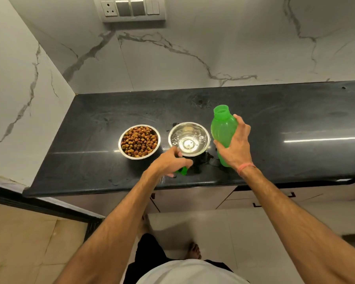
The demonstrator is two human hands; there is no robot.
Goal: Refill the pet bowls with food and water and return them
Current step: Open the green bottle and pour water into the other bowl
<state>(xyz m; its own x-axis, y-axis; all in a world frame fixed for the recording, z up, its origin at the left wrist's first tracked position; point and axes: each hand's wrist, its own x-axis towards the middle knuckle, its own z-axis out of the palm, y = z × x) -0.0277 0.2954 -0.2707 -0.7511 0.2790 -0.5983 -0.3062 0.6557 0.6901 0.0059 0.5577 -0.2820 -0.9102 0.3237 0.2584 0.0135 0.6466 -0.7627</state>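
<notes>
Right now my right hand (233, 144) is wrapped around the green bottle (223, 130), fingers and thumb clamped on its body, holding it upright just right of the water bowl (189, 139), its mouth uncapped. My left hand (170, 162) is down at the near side of that bowl, fingers curled over something small and green, probably the bottle cap (183, 171), though most of it is hidden under my hand. The food bowl (139, 141) sits just left of the water bowl, heaped with kibble (139, 140); the water bowl holds clear water. Both are on the black countertop (295, 119), so filling looks done and carrying them back is what remains.

What could go wrong: there is already spilled water (205, 158) pooled on the counter near the water bowl, so the steel base may slide if I nudge it, and my left knuckles are close to its rim. Tilting the open bottle while I fumble the cap would add to the puddle. The kibble is piled high enough to scatter if I lift that bowl unevenly.

For room, the counter stretches wide and bare to the right and far side. The left wall closes in beyond the food bowl, and the near edge lies just behind my left wrist
</notes>
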